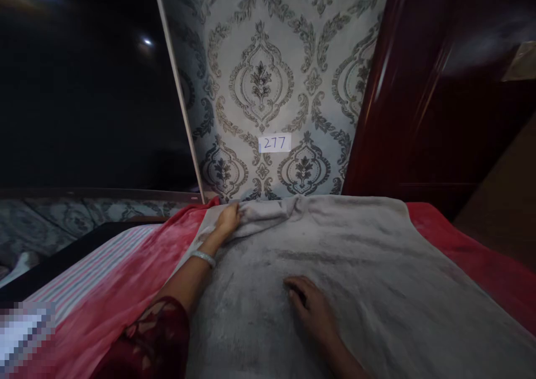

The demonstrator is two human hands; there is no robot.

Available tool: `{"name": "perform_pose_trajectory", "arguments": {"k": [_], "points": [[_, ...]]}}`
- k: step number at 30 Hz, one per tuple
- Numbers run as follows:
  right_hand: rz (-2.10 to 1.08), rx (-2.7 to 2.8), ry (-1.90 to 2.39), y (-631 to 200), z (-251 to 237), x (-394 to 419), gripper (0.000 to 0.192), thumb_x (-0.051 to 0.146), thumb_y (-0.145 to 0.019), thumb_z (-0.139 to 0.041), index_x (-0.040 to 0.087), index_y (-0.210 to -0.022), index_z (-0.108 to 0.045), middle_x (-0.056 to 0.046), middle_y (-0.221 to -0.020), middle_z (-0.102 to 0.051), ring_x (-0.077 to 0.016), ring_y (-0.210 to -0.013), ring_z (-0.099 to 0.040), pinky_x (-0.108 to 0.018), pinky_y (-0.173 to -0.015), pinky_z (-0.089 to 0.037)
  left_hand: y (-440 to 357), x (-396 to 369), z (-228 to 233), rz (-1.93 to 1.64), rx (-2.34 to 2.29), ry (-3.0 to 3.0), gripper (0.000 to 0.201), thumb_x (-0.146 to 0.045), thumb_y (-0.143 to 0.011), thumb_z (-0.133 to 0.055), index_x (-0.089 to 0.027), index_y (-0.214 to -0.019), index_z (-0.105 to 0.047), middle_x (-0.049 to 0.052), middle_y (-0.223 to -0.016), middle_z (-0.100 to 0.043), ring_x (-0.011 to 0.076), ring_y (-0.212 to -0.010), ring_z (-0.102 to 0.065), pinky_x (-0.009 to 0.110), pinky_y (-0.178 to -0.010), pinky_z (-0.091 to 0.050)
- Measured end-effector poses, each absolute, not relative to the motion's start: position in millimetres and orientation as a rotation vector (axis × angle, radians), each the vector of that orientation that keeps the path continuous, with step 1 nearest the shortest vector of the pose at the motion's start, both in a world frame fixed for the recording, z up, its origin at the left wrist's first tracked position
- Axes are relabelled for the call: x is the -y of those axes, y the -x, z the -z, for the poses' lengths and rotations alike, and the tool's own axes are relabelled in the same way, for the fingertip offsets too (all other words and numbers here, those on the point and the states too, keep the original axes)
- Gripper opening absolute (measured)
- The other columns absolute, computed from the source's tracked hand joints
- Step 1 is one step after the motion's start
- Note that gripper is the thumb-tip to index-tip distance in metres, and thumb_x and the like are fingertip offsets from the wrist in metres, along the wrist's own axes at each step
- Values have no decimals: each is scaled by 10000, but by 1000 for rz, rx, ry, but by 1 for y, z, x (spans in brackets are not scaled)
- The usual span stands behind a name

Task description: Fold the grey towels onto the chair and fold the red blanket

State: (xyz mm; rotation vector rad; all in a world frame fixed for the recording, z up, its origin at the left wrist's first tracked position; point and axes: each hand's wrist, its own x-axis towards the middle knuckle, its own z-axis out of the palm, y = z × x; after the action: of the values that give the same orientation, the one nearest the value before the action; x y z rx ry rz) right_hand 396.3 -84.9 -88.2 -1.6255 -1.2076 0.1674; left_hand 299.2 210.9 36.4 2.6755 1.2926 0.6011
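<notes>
A grey plush cloth (335, 289), like a towel or small blanket, lies spread over a red blanket (151, 278). My left hand (228, 221), with a bracelet at the wrist, is closed on the cloth's far edge near its left corner. A loose fold runs rightward from those fingers. Nearer to me, my right hand (312, 306) is over the middle of the cloth, fingers loosely bent and thumb apart, holding nothing. Whether it touches the cloth I cannot tell.
Pink-and-grey striped fabric (104, 262) shows at the left beside a black surface edge. A large dark screen (84, 100) stands beyond. Patterned wallpaper (259, 61) bears a paper label (274, 143) reading 277. A dark red wooden panel (419, 89) rises at the right.
</notes>
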Motion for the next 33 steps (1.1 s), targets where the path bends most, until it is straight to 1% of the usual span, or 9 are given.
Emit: {"name": "perform_pose_trajectory", "arguments": {"k": [3, 8, 10, 12, 15, 18, 24, 28, 33], "points": [[-163, 1204, 1612, -396, 88, 85, 330, 304, -837, -465, 222, -988, -747, -95, -1010, -731, -255, -973, -680, -387, -865, -547, -297, -222, -50, -810, -1473, -2607, 392, -163, -937, -416, -133, -1309, -534, 183, -1264, -648, 289, -1195, -591, 387, -989, -448], [-184, 1207, 1613, -396, 86, 85, 330, 307, -831, -468, 229, -985, -749, -93, -1011, -732, -253, -977, -679, -379, -871, -545, -286, -237, -38, -809, -1655, -2499, 533, -163, -866, -520, -115, -1395, -488, 221, -1345, -604, 314, -1280, -548, 404, -1018, -441], [-186, 1210, 1616, -396, 86, 85, 338, 307, -831, -460, 221, -986, -748, -97, -1012, -730, -255, -980, -676, -383, -874, -541, -280, -240, -26, -746, -1751, -2417, 506, -280, -879, -542, -89, -1348, -531, 249, -1293, -629, 357, -1239, -573, 443, -967, -470], [-182, 1211, 1626, -395, 86, 86, 348, 306, -837, -452, 212, -1000, -745, -102, -1023, -726, -256, -988, -671, -391, -882, -535, -274, -244, -17, -664, -1796, -2367, 459, -400, -871, -573, -86, -1199, -638, 254, -1186, -677, 382, -1169, -612, 445, -912, -493], [-190, 1229, 1643, -395, 85, 87, 344, 312, -846, -451, 211, -1002, -741, -104, -1036, -722, -259, -1004, -663, -400, -894, -527, -269, -249, -12, -632, -1751, -2385, 367, -420, -855, -613, -124, -1047, -711, 219, -1144, -702, 338, -1148, -632, 373, -907, -496], [-212, 1230, 1660, -394, 84, 88, 340, 326, -855, -453, 213, -995, -742, -105, -1041, -719, -265, -1008, -659, -410, -896, -526, -269, -257, -18, -716, -1716, -2394, 328, -306, -906, -546, -165, -1161, -695, 182, -1238, -682, 294, -1177, -628, 349, -943, -481], [-213, 1203, 1659, -395, 89, 89, 330, 326, -859, -473, 227, -1012, -748, -105, -1065, -723, -266, -1029, -659, -415, -920, -525, -276, -280, -26, -797, -1837, -2199, 455, -286, -948, -492, -144, -1369, -590, 216, -1173, -709, 339, -1125, -663, 402, -881, -511], [-191, 1196, 1667, -395, 90, 91, 327, 330, -877, -474, 228, -1024, -748, -109, -1086, -723, -269, -1047, -660, -422, -939, -528, -283, -296, -18, -841, -1849, -2115, 439, -289, -961, -477, -124, -1349, -600, 226, -1195, -699, 329, -1132, -664, 383, -894, -515], [-210, 1226, 1711, -393, 86, 94, 312, 322, -911, -479, 228, -1040, -747, -105, -1102, -718, -255, -1051, -667, -405, -914, -552, -293, -320, -12, -874, -1876, -1980, 398, -294, -965, -457, -80, -1248, -635, 253, -1118, -708, 342, -1064, -686, 397, -844, -530]]}}
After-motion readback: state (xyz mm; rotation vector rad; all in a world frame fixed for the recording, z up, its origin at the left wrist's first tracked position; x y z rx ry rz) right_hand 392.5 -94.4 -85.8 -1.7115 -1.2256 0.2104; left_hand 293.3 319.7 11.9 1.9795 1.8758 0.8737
